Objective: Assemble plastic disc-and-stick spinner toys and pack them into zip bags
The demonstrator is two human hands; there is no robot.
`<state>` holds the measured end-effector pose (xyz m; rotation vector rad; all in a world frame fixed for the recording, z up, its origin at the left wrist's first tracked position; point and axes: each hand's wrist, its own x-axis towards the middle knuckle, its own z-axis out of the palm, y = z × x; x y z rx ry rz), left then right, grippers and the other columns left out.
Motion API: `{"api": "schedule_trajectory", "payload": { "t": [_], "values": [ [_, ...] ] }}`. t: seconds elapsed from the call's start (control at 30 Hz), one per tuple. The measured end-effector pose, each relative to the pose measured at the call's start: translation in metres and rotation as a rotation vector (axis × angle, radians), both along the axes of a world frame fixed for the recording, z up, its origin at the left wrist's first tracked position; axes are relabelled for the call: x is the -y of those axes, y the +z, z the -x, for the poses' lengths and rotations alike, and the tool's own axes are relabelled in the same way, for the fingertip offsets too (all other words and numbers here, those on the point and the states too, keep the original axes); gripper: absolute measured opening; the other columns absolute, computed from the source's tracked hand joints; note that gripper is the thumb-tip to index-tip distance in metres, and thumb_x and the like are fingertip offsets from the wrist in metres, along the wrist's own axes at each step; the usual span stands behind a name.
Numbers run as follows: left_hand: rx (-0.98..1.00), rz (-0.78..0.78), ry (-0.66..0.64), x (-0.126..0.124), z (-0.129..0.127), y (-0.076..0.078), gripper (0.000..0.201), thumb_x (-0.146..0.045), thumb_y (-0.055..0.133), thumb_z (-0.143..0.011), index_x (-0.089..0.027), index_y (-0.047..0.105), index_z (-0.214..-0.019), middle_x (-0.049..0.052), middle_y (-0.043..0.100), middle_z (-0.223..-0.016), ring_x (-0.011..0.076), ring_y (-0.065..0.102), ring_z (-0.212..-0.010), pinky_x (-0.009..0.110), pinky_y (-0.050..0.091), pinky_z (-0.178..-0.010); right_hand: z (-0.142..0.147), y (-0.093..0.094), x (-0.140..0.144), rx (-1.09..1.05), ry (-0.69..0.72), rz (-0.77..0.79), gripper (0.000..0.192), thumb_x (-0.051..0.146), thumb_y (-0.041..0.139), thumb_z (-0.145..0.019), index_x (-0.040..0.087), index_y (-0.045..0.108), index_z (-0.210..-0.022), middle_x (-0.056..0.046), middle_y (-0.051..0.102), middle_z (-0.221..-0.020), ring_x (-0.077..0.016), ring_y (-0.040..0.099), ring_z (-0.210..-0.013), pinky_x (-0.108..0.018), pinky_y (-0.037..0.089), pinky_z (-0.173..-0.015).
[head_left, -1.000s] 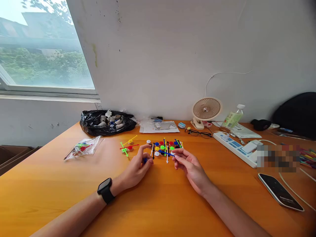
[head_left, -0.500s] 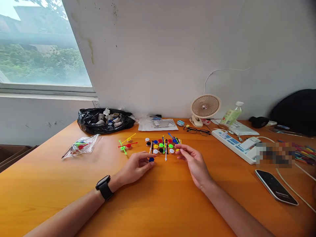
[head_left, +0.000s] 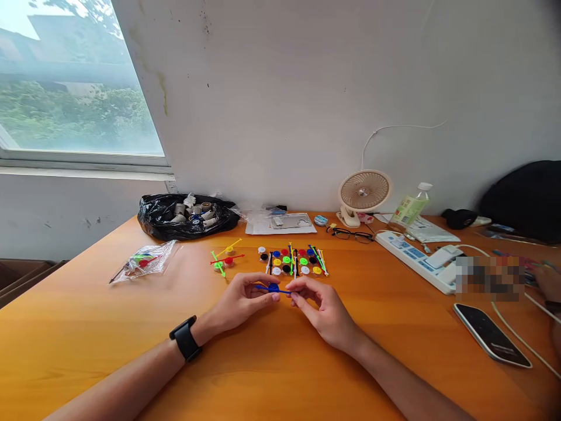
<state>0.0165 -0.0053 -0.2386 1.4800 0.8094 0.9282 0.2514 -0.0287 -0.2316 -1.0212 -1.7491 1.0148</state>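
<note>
My left hand (head_left: 243, 301), with a black watch on its wrist, pinches a small blue disc (head_left: 274, 287) just above the orange table (head_left: 284, 362). A thin blue stick (head_left: 268, 288) passes through the disc, and my right hand (head_left: 319, 307) grips the stick's right end. The two hands meet over the table, fingertips almost touching. Just beyond them lies a cluster of coloured discs and sticks (head_left: 291, 261) in rows. To its left lie three assembled disc-and-stick pieces (head_left: 224, 258) in yellow, red and green.
A clear bag of parts (head_left: 146, 260) lies at left, a black bag of spools (head_left: 186, 216) at the back. A fan (head_left: 364, 193), glasses (head_left: 350, 234), bottle (head_left: 409, 207), power strip (head_left: 416, 260) and phone (head_left: 491, 334) fill the right. Another person's hand (head_left: 550, 280) shows at the right edge.
My right hand picked a blue stick from the cluster and came back toward me to meet my left hand. The stick now sits through the blue disc.
</note>
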Motion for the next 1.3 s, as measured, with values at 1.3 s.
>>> {"api": "schedule_trajectory", "payload": {
  "t": [1.3],
  "values": [
    [0.08, 0.093, -0.095, 0.006, 0.002, 0.025, 0.031, -0.038, 0.083, -0.087, -0.017, 0.075, -0.108, 0.006, 0.075, -0.103, 0.0166, 0.067, -0.092, 0.027, 0.053, -0.084, 0.004, 0.011, -0.003, 0.038, -0.018, -0.215, 0.013, 0.028, 0.059, -0.103, 0.026, 0.072, -0.104, -0.004, 0.071, -0.104, -0.0205, 0.067, -0.098, -0.034, 0.054, -0.091]
  ]
}}
